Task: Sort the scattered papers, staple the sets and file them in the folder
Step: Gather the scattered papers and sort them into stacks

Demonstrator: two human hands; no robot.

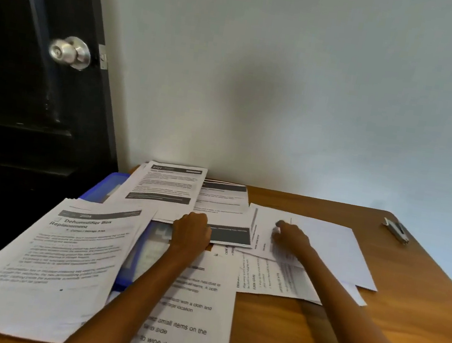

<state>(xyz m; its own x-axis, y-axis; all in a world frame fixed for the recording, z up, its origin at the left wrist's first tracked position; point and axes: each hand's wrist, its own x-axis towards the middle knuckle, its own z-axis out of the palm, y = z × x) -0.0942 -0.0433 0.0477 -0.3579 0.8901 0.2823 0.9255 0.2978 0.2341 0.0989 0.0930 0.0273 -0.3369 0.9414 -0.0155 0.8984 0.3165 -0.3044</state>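
Printed papers lie scattered over a wooden table [356, 329]. A sheet headed "Dehumidifier Box Replacement" [61, 258] lies at the near left, partly over a blue folder [112, 187]. My left hand [191, 230] rests knuckles up on the near edge of a sheet with dark bands [221, 214]; its fingers are curled and I cannot tell whether they pinch the sheet. My right hand [290, 235] presses its fingertips on a sideways sheet [265, 232] that lies over blank white sheets [333, 244]. A small silver stapler [396, 230] lies at the far right.
A black door with a silver knob [70, 52] stands at the left beside the table. A pale wall runs behind the table's far edge. Another sheet of large print [191, 326] lies between my forearms at the near edge. Bare wood shows at the right.
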